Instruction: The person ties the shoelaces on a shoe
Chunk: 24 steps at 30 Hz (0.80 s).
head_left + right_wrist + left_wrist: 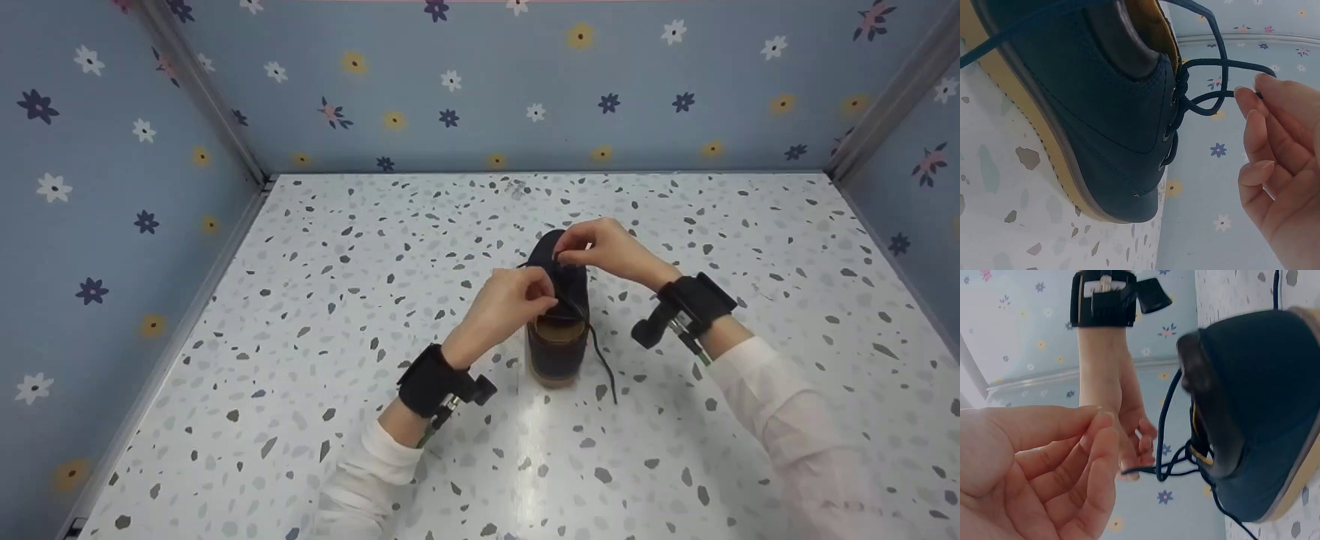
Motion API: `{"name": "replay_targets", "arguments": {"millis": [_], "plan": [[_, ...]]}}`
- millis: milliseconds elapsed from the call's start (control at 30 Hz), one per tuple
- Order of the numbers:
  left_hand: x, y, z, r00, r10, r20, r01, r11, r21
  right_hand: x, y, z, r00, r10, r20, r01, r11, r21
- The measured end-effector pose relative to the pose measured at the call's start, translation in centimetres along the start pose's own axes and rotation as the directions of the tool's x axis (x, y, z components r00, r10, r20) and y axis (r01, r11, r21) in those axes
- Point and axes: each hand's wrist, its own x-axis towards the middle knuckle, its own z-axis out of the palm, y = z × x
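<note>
Shoe (pixel 557 360), dark blue with a tan sole and yellow lining, stands upright on a white speckled tabletop (pixel 337 270), toe pointing away from the person. Above the shoe's front, the right hand (pixel 613 250) pinches a thin dark blue cord lace (pixel 1224 62) between thumb and forefinger, drawing out a loop. Left of the shoe's opening, the left hand (pixel 510 301) has thumb and forefinger tips together; whether they hold lace, I cannot tell. One lace end trails right of the shoe's heel.
</note>
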Motion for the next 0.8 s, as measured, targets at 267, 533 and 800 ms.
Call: {"name": "replay_targets", "arguments": {"millis": [267, 533, 800], "plan": [[0.9, -2.3, -0.1, 0.997, -0.077, -0.021, 0.076, 0.996, -0.046, 0.5, 2.1, 0.3, 1.0, 0.012, 0.001, -0.012, 1.0, -0.012], [2.7, -4.6, 1.0, 0.997, -0.07, 0.036, 0.073, 0.994, -0.079, 0.5, 2.0, 0.3, 1.0, 0.001, 0.007, -0.001, 0.999, -0.032], [4.5, -5.4, 1.7, 0.999, 0.004, 0.052, 0.002, 0.992, -0.126, 0.4, 1.9, 0.3, 0.999, -0.039, -0.001, 0.039, 0.998, -0.046]]}}
